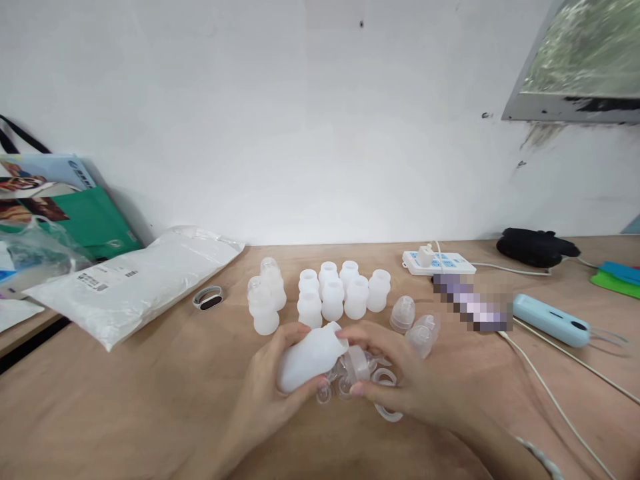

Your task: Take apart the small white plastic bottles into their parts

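Observation:
My left hand (280,373) is wrapped round a white baby bottle (309,359), tilted with its open mouth toward the right. Close to that mouth, my right hand (390,363) pinches a clear collar ring (357,364) with what looks like a clear nipple in it. The ring and the bottle's neck are side by side; whether they touch I cannot tell. Beneath my hands lie loose clear nipples (324,392) and rings (389,412). Behind them stand several open white bottles (332,299). Two capped bottles (265,312) are to their left, and two clear domed caps (403,313) to their right.
A white plastic mailer (145,280) and a wristband (208,298) lie on the left. Toward the right are a power strip (440,264), a blurred-out phone-like item (470,303), a light blue device (550,320), cables and a black pouch (536,247). The wall closes off the back.

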Tool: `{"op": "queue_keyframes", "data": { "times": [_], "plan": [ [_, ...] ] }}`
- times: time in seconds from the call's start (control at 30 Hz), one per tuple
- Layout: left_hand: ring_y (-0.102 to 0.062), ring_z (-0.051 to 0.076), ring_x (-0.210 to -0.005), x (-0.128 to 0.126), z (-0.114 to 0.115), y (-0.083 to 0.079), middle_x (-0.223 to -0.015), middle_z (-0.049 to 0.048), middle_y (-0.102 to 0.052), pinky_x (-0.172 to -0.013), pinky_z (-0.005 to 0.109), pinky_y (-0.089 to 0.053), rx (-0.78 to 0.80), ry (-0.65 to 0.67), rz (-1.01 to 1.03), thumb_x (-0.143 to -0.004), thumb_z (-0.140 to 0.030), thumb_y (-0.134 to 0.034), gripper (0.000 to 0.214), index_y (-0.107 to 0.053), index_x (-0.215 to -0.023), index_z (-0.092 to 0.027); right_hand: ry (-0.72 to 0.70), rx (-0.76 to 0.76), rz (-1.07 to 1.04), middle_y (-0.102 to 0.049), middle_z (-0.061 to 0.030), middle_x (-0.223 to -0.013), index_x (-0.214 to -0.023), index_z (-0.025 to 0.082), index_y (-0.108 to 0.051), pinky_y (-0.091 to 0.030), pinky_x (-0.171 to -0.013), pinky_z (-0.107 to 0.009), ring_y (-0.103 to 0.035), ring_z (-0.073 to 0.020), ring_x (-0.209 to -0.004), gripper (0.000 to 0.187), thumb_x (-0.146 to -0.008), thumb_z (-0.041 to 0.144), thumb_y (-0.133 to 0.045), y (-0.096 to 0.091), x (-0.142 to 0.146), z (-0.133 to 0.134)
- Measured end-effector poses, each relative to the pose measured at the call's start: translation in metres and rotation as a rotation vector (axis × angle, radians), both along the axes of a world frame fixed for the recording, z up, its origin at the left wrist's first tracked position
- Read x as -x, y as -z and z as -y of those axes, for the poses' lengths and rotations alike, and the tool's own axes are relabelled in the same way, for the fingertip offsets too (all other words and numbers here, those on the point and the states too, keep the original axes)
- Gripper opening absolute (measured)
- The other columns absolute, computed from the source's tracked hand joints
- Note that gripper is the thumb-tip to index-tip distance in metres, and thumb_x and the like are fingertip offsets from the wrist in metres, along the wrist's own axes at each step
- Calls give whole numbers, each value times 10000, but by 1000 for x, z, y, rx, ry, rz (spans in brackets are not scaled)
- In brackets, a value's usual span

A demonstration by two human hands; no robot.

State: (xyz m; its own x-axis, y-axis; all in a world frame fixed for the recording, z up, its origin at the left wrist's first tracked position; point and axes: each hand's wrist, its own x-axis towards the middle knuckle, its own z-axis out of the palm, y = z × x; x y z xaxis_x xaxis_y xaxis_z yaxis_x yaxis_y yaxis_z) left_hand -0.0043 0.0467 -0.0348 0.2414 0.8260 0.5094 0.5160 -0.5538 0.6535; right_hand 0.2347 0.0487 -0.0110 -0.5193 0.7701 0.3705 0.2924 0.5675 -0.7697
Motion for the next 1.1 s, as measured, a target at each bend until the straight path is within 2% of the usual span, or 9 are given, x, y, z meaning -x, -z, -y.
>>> {"op": "queue_keyframes", "data": {
  "times": [0.1,0.2,0.3,0.4,0.47,0.63,0.73,0.97,1.1],
  "plan": [
    [-701,237,-896,1,0,6,-1078,33,-700,-755,321,-546,-76,29,-52,-813,-402,-732,423,-509,-1146,-269,0,-64,32,-603,-22,-893,-1058,218,-576,-488,-648,-280,-568,-169,-754,281,-835,326,-708,3,12,4],
    [-689,253,-945,0,0,8,-1116,53,-686,-795,346,-545,-118,40,-75,-812,-472,-738,542,-454,-1230,-276,47,-169,-41,-575,-18,-867,-989,204,-560,-454,-610,-268,-540,-162,-725,230,-844,330,-687,3,18,4],
    [-622,295,-1095,0,-1,5,-1244,104,-630,-912,417,-506,-198,17,-65,-840,-533,-688,668,-353,-1358,-278,216,-274,-64,-546,0,-806,-895,211,-528,-430,-606,-266,-518,-159,-700,143,-869,292,-643,1,13,-3],
    [-546,308,-1179,1,-1,1,-1306,123,-568,-976,460,-461,-218,-51,-32,-925,-473,-586,558,-339,-1382,-271,398,-351,76,-512,10,-779,-856,213,-505,-414,-588,-267,-489,-152,-656,120,-877,244,-620,-2,1,-15],
    [-524,303,-1189,2,0,0,-1298,118,-551,-987,464,-448,-201,-83,-16,-950,-406,-546,478,-353,-1366,-271,447,-371,206,-531,-4,-819,-868,207,-511,-421,-581,-272,-498,-151,-645,114,-865,214,-625,0,-3,-24],
    [-491,283,-1210,3,0,1,-1298,101,-533,-1004,434,-412,-168,-93,-15,-946,-301,-546,453,-352,-1353,-269,391,-367,528,-590,-36,-903,-888,197,-533,-469,-616,-306,-578,-179,-687,128,-845,201,-654,9,6,-41],
    [-491,269,-1210,3,0,2,-1290,92,-537,-1015,413,-387,-190,-92,-16,-953,-273,-530,434,-355,-1350,-261,375,-383,635,-606,-55,-945,-918,185,-555,-492,-629,-318,-617,-200,-729,119,-859,208,-655,12,19,-48],
    [-482,260,-1205,4,0,2,-1283,84,-526,-1018,390,-367,-211,-85,-31,-958,-252,-528,423,-371,-1351,-256,392,-381,650,-621,-97,-985,-962,166,-582,-533,-669,-355,-661,-251,-828,135,-869,213,-667,6,39,-61],
    [-481,249,-1202,2,0,2,-1277,85,-526,-1022,378,-362,-225,-65,-44,-957,-214,-527,420,-382,-1349,-254,402,-358,602,-625,-108,-1045,-1173,173,-514,-557,-692,-394,-670,-271,-867,356,-861,219,-680,1,32,-57]
  ]
}}
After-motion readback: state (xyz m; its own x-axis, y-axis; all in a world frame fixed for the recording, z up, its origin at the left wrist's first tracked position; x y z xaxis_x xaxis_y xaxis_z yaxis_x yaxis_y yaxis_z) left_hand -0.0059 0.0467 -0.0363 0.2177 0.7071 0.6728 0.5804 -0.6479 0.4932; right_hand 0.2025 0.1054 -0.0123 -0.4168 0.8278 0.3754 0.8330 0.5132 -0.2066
